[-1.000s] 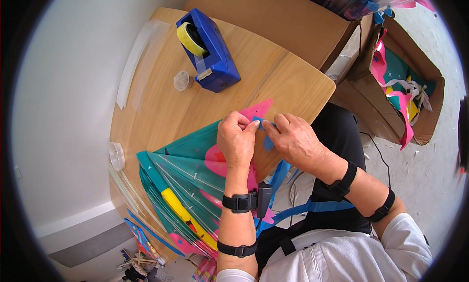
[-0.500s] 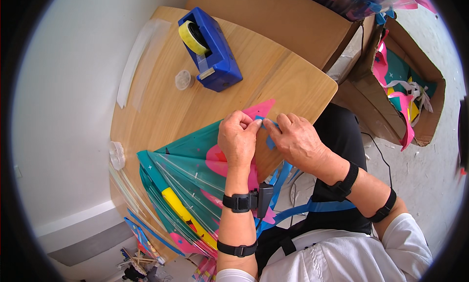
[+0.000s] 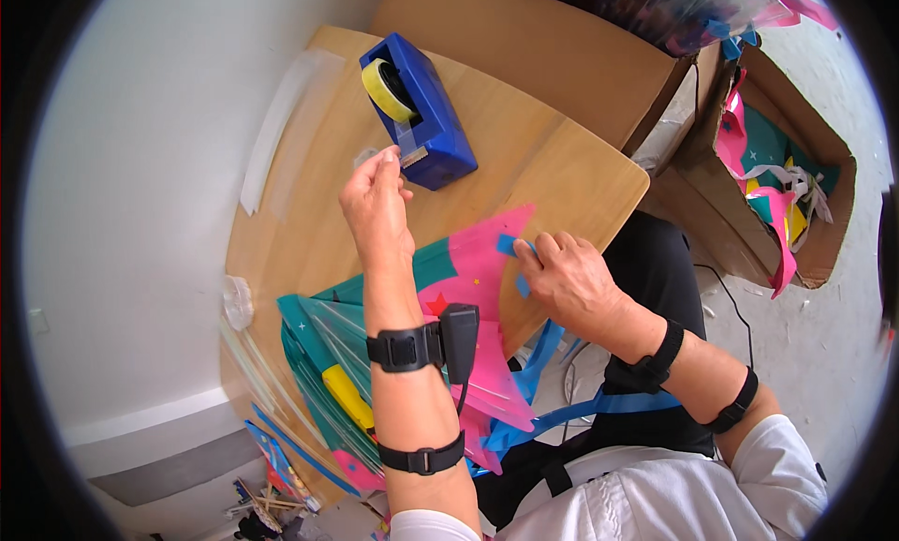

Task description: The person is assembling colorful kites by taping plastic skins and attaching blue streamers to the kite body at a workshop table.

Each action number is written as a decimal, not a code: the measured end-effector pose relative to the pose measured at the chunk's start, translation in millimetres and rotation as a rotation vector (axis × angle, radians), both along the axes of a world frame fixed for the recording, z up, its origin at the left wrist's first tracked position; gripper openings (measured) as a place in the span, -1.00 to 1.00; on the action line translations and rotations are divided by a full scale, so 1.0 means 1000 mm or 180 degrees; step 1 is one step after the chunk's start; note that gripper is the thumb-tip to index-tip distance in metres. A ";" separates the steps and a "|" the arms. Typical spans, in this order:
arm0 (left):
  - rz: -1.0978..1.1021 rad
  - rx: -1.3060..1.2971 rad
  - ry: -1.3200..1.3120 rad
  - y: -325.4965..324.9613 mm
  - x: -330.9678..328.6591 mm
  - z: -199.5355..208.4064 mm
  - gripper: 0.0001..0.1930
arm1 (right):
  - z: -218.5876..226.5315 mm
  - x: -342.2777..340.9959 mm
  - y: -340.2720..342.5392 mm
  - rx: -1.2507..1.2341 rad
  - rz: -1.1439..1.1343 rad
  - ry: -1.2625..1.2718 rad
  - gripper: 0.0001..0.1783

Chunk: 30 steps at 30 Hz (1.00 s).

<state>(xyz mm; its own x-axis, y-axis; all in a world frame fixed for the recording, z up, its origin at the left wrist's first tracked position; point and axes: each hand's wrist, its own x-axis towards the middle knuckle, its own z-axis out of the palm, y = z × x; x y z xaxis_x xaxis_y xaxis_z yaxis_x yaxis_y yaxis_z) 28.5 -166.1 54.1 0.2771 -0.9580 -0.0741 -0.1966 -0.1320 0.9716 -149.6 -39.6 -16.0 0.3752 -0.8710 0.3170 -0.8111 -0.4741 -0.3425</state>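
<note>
My left hand (image 3: 377,208) is at the toothed front end of a blue tape dispenser (image 3: 448,133), thumb and finger pinched together at the end of the clear tape. A yellow-edged tape roll (image 3: 379,89) sits in the dispenser. My right hand (image 3: 573,281) is closed on a flat blue ribbon (image 3: 508,245), whose end sticks out past the fingertips over the pink corner of a printed sheet. That teal and pink sheet (image 3: 478,246), like a folded kite with thin rods, lies on the table under my left forearm, which hides part of it.
The wooden table (image 3: 562,166) has a rounded right corner. White strips (image 3: 272,148) and thin rods (image 3: 272,377) lie along its left side. A large carton (image 3: 534,49) stands behind, and an open carton (image 3: 693,180) with colourful sheets stands at the right. A wall is at the left.
My left hand has left the blue ribbon and moved up and left to the tape dispenser. The right hand stays at the ribbon, and more of the pink corner shows.
</note>
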 end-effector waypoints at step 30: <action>0.0434 0.0722 0.3220 0.016 -0.025 -0.031 -0.87 | 0.000 -0.003 0.001 0.0072 -0.0004 -0.0020 -0.71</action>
